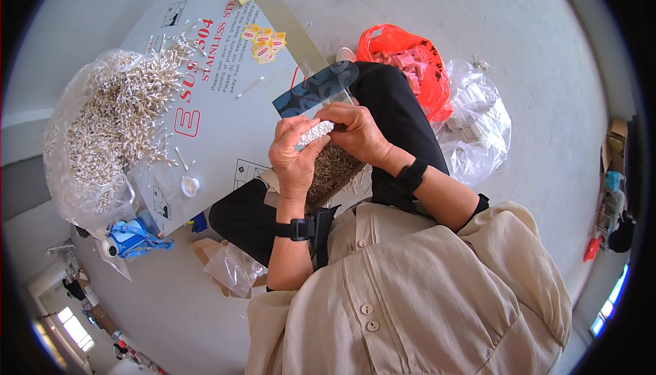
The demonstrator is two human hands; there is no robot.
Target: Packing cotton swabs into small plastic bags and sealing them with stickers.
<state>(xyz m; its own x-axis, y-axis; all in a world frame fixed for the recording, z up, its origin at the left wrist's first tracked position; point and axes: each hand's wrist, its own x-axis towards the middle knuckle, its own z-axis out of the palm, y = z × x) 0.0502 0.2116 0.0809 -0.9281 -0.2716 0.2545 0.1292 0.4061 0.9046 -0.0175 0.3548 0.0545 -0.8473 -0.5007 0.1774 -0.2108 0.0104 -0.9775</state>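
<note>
Both hands meet over my lap around a tight bundle of cotton swabs [316, 133], whose white tips face up. My left hand [295, 155] is closed round its left side, thumb across the front. My right hand [357, 131] grips the other side with bent fingers. Just beyond the fingers lies a clear plastic bag with a dark blue pattern [316, 90]; whether the right fingers touch it, I cannot tell. Beneath the hands, a box [344, 189] on my lap is filled with loose cotton swabs [329, 170], partly hidden by my hands.
On the steel-sheet tabletop [225, 118] a large clear bag [68, 95] overflows with swabs. Small yellow packets [265, 45] and a white round lid [190, 185] lie there too. To the right sit a red bag [437, 95] of pink packs and a clear bag [488, 118].
</note>
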